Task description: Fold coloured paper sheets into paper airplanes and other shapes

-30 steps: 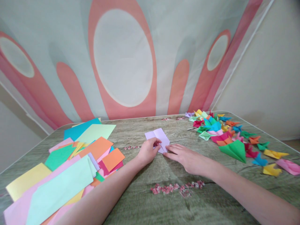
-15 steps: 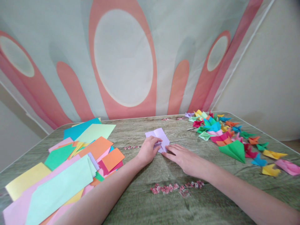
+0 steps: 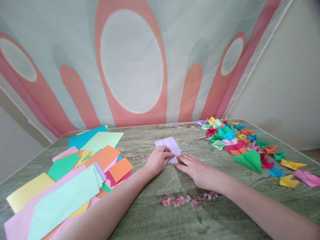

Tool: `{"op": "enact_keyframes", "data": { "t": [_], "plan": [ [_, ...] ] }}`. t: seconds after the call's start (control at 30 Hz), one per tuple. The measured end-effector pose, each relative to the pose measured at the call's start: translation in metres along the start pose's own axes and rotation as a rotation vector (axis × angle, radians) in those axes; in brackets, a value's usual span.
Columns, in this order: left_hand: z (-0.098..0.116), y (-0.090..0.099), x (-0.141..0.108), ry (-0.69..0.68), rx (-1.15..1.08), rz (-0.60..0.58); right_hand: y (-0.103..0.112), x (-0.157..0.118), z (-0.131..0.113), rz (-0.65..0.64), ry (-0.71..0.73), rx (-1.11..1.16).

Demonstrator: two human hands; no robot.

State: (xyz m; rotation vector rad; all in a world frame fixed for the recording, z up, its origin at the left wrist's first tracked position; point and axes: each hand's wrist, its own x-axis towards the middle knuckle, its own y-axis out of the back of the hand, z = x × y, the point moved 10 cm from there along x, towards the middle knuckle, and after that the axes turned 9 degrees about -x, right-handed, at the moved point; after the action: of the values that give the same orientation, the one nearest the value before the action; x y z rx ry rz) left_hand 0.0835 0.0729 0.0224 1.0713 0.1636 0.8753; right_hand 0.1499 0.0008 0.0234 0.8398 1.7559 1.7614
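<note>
A sheet of light purple paper (image 3: 173, 144), partly folded with a crease down its middle, lies on the table in front of me. My left hand (image 3: 158, 160) grips its near left edge, fingers bent over the fold and thumb beneath. From the right, my right hand (image 3: 196, 169) has its thumb and fingertips on the near right corner of the same paper. The fingers hide part of the folded near edge.
Coloured paper sheets, such as a mint green sheet (image 3: 67, 203) and an orange one (image 3: 121, 170), are heaped at left. Several folded paper figures, among them a green paper plane (image 3: 248, 161), spread along the right. A patterned cloth (image 3: 131, 60) hangs behind the wooden-patterned table (image 3: 145, 213).
My left fingers have shifted slightly to the right across the paper, closing down over the fold. My right hand and the paper have hardly moved.
</note>
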Motion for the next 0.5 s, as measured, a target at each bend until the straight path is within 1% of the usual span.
{"op": "enact_keyframes", "data": {
  "t": [0.1,0.2,0.33,0.5],
  "plan": [
    [0.0006,0.0003,0.0,-0.003,0.006,0.002,-0.0006,-0.0014,0.0023,-0.03,-0.018,0.033],
    [0.0021,0.0007,-0.0003,-0.009,0.02,0.002,0.0024,-0.0012,0.003,-0.033,-0.037,0.051],
    [0.0041,0.002,-0.0018,-0.019,0.033,0.001,0.0058,0.001,-0.0014,-0.018,-0.009,0.06],
    [0.0017,0.0052,-0.0032,-0.003,0.049,0.033,0.0035,0.0025,-0.0025,-0.013,0.02,0.058]
  ]
}}
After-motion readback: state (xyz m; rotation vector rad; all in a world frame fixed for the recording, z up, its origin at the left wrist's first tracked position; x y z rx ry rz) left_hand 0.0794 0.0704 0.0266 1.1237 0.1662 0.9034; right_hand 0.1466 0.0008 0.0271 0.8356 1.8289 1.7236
